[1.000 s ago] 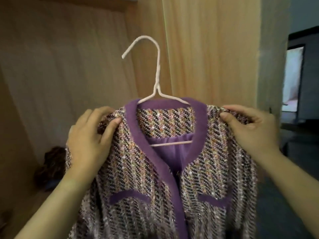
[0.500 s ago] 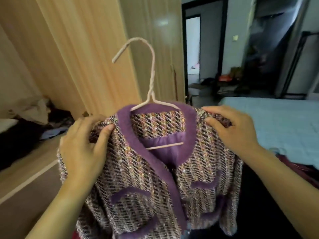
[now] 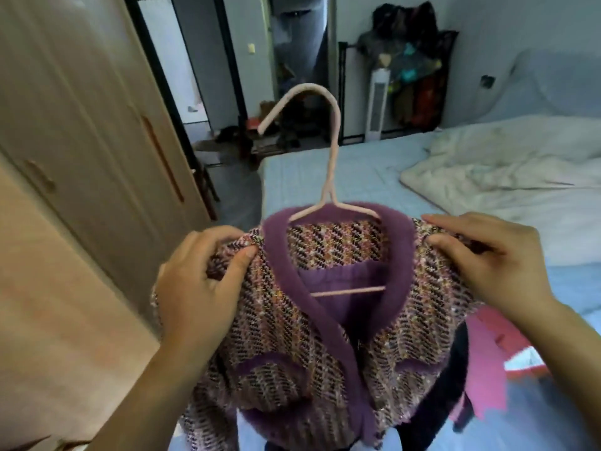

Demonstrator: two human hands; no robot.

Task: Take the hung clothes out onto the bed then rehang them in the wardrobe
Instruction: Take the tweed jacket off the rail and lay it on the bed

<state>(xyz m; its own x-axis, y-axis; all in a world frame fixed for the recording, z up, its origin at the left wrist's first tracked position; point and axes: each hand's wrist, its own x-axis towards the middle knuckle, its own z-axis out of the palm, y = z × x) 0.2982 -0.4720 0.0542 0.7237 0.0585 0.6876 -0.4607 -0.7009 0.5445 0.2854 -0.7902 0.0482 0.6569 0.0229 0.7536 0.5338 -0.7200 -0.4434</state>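
Curled fingers [image 3: 239, 262] of the left hand [image 3: 201, 281] and right hand [image 3: 487, 258] pinch both shoulders of the tweed jacket [image 3: 292, 336], held on its thin hanger [image 3: 329, 177] over the bed [image 3: 374, 177]; soft and probably weighty, it should carry best gripped there.

Nothing readable to be found in this one, tbh. No lettering, brand tag or number can be made out on the tweed jacket [image 3: 292, 320] or on the pink hanger [image 3: 328, 177] it's hung on. Anything that might be printed on the white tower unit [image 3: 377, 102], far off by the wall, is too small and blurred to be read.
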